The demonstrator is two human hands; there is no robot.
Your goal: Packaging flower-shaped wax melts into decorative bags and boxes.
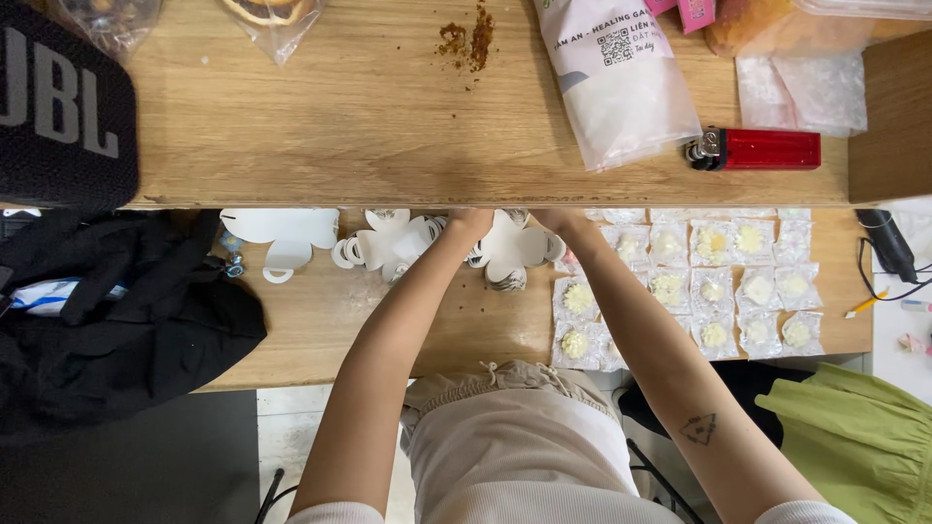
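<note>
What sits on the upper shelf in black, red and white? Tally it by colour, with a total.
Black: 1, the speaker
Red: 1, the lighter
White: 1, the printed pouch
Total: 3

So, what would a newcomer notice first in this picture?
Probably the two bare arms reaching forward, with the left hand and right hand half hidden under the upper wooden shelf. They meet at white flower-shaped paper cutouts on the lower table. To the right lie rows of small clear packets with pale flowers, and a red lighter rests on the shelf.
</note>
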